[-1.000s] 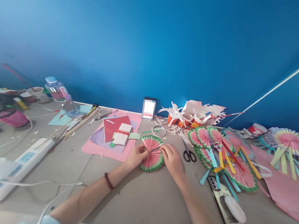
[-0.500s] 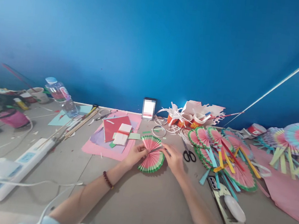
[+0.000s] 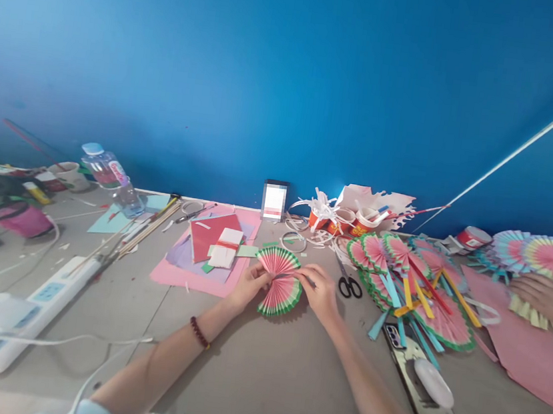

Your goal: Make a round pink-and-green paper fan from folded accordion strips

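Note:
A round pleated paper fan (image 3: 278,281), pink with a green rim, lies on the grey table (image 3: 256,372) in front of me. My left hand (image 3: 249,287) pinches its left side near the centre. From the right, my right hand (image 3: 317,291) grips the fan with fingers curled against the pleats. Both hands are closed on it. A dark bead bracelet (image 3: 199,333) sits on my left wrist.
Black scissors (image 3: 349,284) lie right of my hands beside a heap of finished fans with coloured strips (image 3: 412,291). A phone (image 3: 422,393) lies near right. Pink and red paper (image 3: 211,246), a bottle (image 3: 109,176) and a power strip (image 3: 37,305) sit left. Another person's hand (image 3: 545,298) rests at the far right.
My hands stay on the fan with small finger shifts. At the far right another person's hand has come in and moved the rainbow fans.

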